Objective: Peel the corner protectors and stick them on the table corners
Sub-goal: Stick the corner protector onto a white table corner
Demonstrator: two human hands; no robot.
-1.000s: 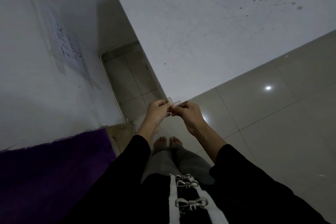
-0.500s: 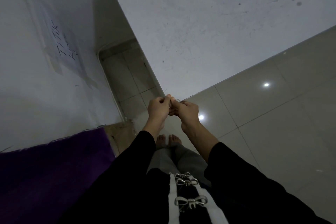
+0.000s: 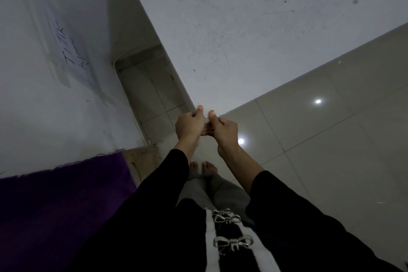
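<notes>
A white table (image 3: 242, 28) with dark specks fills the upper middle, and its near corner points toward me. My left hand (image 3: 189, 125) and my right hand (image 3: 224, 128) meet right at that corner. Between their fingertips sits a small clear corner protector (image 3: 206, 119), mostly hidden by the fingers. Both thumbs rest against the tip of the corner. Whether the protector touches the table edge is hard to tell in the dim light.
A white wall (image 3: 44, 95) with a taped paper note (image 3: 70, 50) stands on the left. A purple cloth (image 3: 61, 201) lies at the lower left. Glossy beige floor tiles (image 3: 320, 150) spread to the right. My bare feet (image 3: 203, 168) stand below the corner.
Both hands have moved up and forward from just below the table corner to its tip, carrying the clear protector, which is now more covered by the fingers.
</notes>
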